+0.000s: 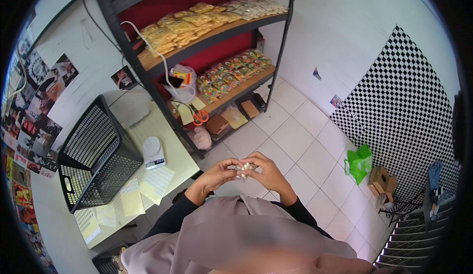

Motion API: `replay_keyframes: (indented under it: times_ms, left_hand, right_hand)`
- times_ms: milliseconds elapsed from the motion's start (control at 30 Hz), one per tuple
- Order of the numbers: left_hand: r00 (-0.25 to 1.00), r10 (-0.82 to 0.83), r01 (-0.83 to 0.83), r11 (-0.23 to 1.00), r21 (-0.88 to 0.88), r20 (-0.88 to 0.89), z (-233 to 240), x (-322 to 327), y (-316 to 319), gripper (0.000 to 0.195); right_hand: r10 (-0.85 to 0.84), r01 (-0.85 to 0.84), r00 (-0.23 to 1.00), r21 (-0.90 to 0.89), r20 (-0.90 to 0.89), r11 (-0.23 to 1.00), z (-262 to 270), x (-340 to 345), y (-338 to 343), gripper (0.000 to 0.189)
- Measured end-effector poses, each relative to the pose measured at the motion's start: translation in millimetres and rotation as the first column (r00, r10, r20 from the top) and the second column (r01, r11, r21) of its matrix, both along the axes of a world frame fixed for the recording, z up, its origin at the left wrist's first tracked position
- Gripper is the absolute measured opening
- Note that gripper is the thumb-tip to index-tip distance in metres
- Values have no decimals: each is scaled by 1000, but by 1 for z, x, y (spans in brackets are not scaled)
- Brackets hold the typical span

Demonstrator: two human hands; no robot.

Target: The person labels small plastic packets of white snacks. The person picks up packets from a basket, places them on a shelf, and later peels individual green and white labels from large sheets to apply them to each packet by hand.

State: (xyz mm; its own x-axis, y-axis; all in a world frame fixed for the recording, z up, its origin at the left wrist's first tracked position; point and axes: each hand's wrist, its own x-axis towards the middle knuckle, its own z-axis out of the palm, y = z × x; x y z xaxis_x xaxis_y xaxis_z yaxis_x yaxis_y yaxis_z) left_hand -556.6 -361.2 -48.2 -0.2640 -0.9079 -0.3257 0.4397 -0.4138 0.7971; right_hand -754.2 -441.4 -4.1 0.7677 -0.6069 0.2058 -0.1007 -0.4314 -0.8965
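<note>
Between my two hands is a small clear plastic bag [245, 169] filled with pale, cream-coloured pieces. My left hand [218, 174] grips the bag's left side with thumb and fingertips. On the opposite side, my right hand [271, 172] pinches the bag, its fingers curled over the top. The bag is held up in front of my body, above the tiled floor. My fingers partly cover it, so its seal cannot be made out.
A metal shelf rack [218, 39] ahead bears yellow snack packets [192, 26], pale packets [255, 8], colourful packets [232, 74] and orange-handled scissors [200, 117]. To the left, a table [184, 163] carries a black plastic basket [99, 155], a white digital scale [153, 152] and sticker sheets [157, 183].
</note>
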Motion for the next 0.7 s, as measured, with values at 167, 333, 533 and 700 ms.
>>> replay_keyframes:
  times_ms: [167, 333, 533, 700]
  left_hand:
    - [994, -38, 35, 999, -28, -100, 11, -50, -43, 26]
    - [975, 1, 63, 958, -281, 221, 2, -73, -87, 19]
    - [968, 18, 67, 942, -328, 251, -16, -72, -164, 14]
    - [919, 98, 114, 862, -494, 383, -13, -59, -240, 15]
  right_hand:
    - [-312, 285, 937, 170, 157, 943, -22, -47, -19, 17]
    - [-505, 417, 837, 354, 208, 837, -38, -62, -43, 15]
    - [-567, 455, 818, 496, 96, 740, -40, -72, -93, 19]
    - [-459, 400, 884, 364, 89, 841, -28, -60, -161, 27]
